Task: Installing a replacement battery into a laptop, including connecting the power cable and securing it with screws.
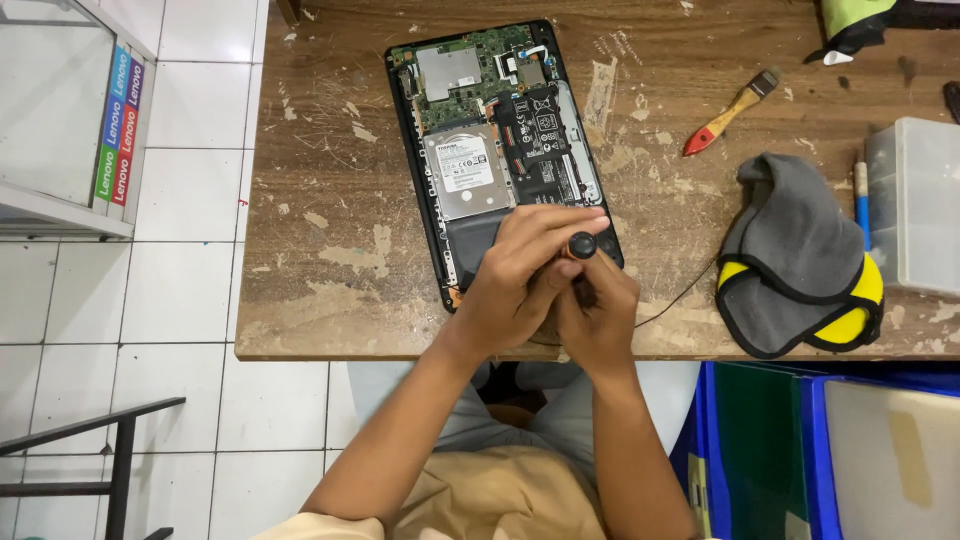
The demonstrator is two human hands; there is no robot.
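Head view: both hands are working over an opened laptop [500,150] near the tabletop's front edge.
Left hand [520,275]: curling around a screwdriver [582,246], steadying it.
Right hand [598,315]: gripping its handle, probably; tip hidden.
Handling: laptop is lying rigid, its bare boards fragile; holding by the frame seems safest.
Around: brush [730,112], grey cloth [795,255], clear box [915,205] lying rightward, crowding nothing.

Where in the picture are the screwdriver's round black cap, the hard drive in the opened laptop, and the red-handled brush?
screwdriver cap [582,245], head view, middle of the round black top.
hard drive [468,172], head view, its silver labelled face.
brush [722,118], head view, middle of its handle.
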